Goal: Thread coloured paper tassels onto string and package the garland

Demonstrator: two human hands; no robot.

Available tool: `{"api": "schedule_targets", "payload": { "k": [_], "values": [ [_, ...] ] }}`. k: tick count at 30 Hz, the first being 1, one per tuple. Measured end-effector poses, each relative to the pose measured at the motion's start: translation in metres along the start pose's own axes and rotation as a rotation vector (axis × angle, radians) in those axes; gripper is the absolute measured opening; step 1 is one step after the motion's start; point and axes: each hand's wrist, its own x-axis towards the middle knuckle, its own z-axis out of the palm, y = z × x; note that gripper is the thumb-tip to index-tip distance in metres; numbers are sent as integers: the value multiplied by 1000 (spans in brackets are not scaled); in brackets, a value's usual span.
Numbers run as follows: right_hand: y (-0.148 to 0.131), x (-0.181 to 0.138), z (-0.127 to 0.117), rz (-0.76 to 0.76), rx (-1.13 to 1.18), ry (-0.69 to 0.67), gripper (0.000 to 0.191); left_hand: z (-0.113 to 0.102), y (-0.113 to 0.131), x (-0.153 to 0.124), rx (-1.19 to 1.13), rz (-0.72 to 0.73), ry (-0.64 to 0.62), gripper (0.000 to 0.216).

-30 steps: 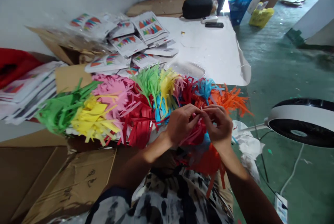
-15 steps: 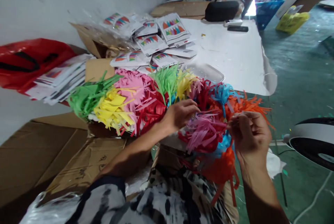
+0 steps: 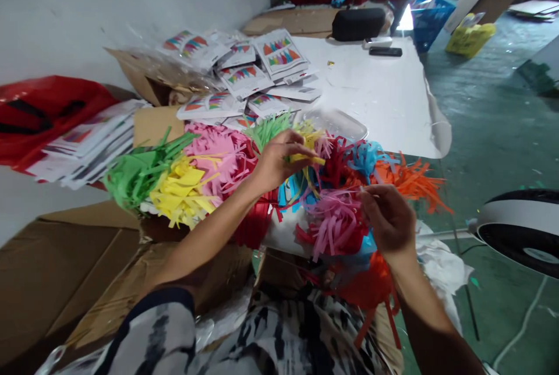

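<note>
The left hand (image 3: pixel 279 159) holds the yellow tassel (image 3: pixel 312 159) between its fingers, just above the other tassels (image 3: pixel 222 156), while the right hand (image 3: pixel 388 220) is beside the pink tassel (image 3: pixel 334 220); whether its bent fingers grip something, I cannot tell. In my opinion, the yellow one should be pinched firmly and lifted slowly, so that its thin strips do not tangle with the neighbours.

Piled packets (image 3: pixel 282 56), cardboard (image 3: pixel 65 267) and painted floor (image 3: pixel 489 124) suggest a workshop.

White table (image 3: pixel 384 101): coloured tassels (image 3: pixel 220 156), printed packets (image 3: pixel 279 52) atop.
</note>
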Motion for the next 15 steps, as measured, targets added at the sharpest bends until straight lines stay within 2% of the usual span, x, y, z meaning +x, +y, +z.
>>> {"api": "schedule_targets", "payload": {
  "k": [2, 3, 6, 10, 15],
  "values": [
    [-6, 2, 3, -65, -6, -51, 7, 15, 19, 0, -291, -150, 121, 13],
    [-8, 3, 5, -82, 9, -88, 6, 24, 30, -2, -444, -236, 138, 17],
    [-13, 4, 7, -61, 86, -202, 5, 54, 61, -12, -767, -442, 56, 23],
    [-7, 3, 4, 4, 101, -185, 9, 75, 77, -23, -878, -576, 5, 27],
    [-1, 0, 1, 147, 87, -192, 25, 79, 70, -26, -900, -641, 20, 34]
  ]
}}
